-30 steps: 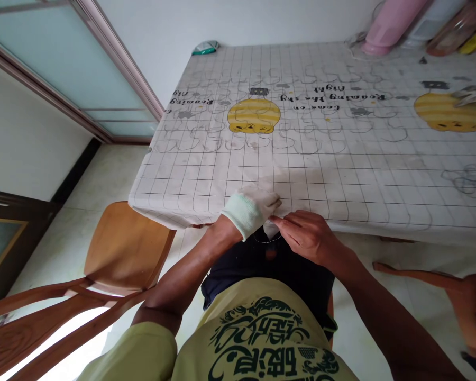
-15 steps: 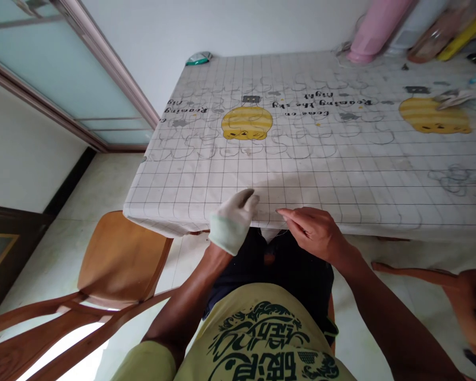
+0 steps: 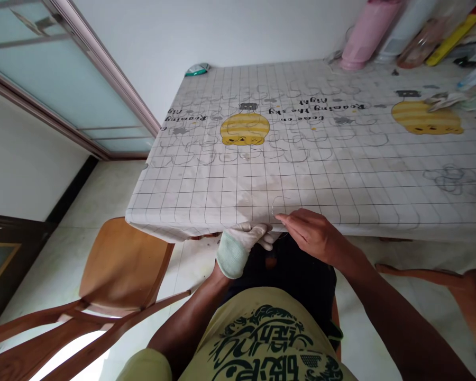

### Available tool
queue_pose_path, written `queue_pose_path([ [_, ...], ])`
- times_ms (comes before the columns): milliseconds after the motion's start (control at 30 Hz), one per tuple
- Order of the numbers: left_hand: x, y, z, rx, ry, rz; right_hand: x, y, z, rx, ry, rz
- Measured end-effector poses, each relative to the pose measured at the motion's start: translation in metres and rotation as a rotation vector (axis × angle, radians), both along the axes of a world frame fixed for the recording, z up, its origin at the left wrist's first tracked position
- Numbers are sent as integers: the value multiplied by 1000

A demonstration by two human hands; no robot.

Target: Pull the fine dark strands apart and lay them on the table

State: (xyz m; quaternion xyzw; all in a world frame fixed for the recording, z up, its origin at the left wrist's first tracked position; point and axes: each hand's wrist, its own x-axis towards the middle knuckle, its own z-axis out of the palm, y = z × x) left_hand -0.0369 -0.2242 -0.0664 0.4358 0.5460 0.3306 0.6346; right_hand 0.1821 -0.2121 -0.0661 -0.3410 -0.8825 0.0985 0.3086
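Note:
My right hand [image 3: 311,233], bare, is closed in a pinch just above the table's front edge. From its fingertips a thin, bright needle [image 3: 272,210] sticks up, and a fine dark thread [image 3: 281,199] curves away above it. My left hand [image 3: 248,241] wears a white knit glove with a pale green cuff. It is closed, with its fingers pressed together at the hanging edge of the checked tablecloth [image 3: 198,196]. What sits between the gloved fingers is hidden. Another faint strand runs low between the two hands.
Several bottles, among them a pink one [image 3: 368,37], stand at the back right. A crumpled glove [image 3: 456,99] lies on the right, and a green-and-white packet [image 3: 197,69] at the far left corner. A wooden chair [image 3: 122,259] stands to the left.
My left hand has drawn down and slightly right, from above the cloth to the table's edge. The right hand has hardly shifted; the needle now shows above its fingertips.

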Motion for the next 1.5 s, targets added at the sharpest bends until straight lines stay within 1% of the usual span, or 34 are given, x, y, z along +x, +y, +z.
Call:
queue_pose_path([
  [167, 1, -6, -17, -84, -211, 28, 1, -1, 3, 1, -51, 31],
  [233, -2, -7, -18, -85, -215, 29, 2, -1, 2, -12, -48, 8],
  [300, -8, -8, -13, -32, -101, 12, 2, -1, 1, -32, -33, -25],
  [400, -18, -8, 2, 105, 103, 0, 4, -1, 1, -51, -15, -62],
  [500, -22, -9, 12, 158, 167, -3, 3, -2, 2, -41, 4, -80],
  [567, -20, -11, 13, 139, 165, -23, 2, -2, 2, -37, 16, -91],
  [667, -14, -13, 9, 89, 135, -30, 0, -1, 2, -40, 28, -98],
  [800, -9, -14, 7, 63, 111, 48, -5, 0, 1, -21, 37, -77],
  [900, -10, -13, 4, 55, 116, 65, -11, -1, 1, -2, 83, -68],
  [967, -13, -12, -3, 34, 64, 52, -16, -3, 3, -9, 128, -68],
  [1067, -18, -12, -15, -33, -77, 50, -22, -5, 6, -51, 194, -74],
  [1133, -20, -12, -18, -71, -128, 58, -24, -6, 7, -83, 215, -74],
  [1200, -21, -13, -14, -80, -78, 70, -26, -5, 5, -107, 208, -64],
  [1300, -18, -16, 1, -35, 101, 125, -26, -3, -2, -119, 159, -66],
  [1367, -16, -18, 12, 8, 194, 138, -23, -3, -7, -106, 128, -76],
  [1433, -15, -20, 20, 50, 272, 127, -16, -1, -8, -83, 109, -71],
  [1500, -16, -20, 27, 97, 350, 133, -1, 4, -5, -68, 102, -81],
])
